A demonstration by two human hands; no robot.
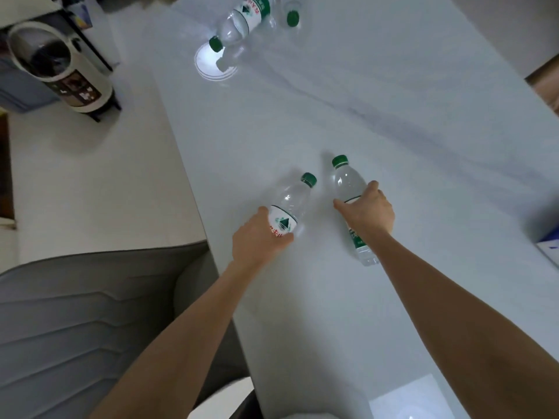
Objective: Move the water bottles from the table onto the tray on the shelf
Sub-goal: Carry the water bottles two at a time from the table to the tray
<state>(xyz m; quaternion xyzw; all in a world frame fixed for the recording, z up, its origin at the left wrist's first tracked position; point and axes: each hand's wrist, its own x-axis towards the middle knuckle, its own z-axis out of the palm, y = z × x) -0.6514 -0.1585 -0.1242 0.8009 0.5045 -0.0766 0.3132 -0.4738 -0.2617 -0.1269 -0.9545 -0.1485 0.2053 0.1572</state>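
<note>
Two bottles, two hands, so it's pretty much one each right now. Nearest to the person, the left hand (260, 237) is wrapped around the label of the left bottle (292, 204), which sits close to the table's (393, 122) left edge. Its green cap tips away and a bit to the right, so it looks tilted rather than standing straight, though I can't tell if the base is off the surface yet.

Just beside it, a touch further in from that edge, the right hand (367, 211) comes over the top of the right bottle (352, 204) with thumb on one side and fingers on the other, gripping it around the middle. That one's long axis runs near to far, base toward the person, cap pointing away. It looks like it's lying down, or nearly so.

So each bottle runs straight out ahead of its own hand, cap end furthest away, and neither arm has to cross over. My guess is both just need lifting.

Way up at the far end of the table there's a third bottle (242, 21) lying on its side next to another green cap (292, 18). Well out of reach from here.

No shelf or tray in view, so can't say which way the carry goes.
</note>
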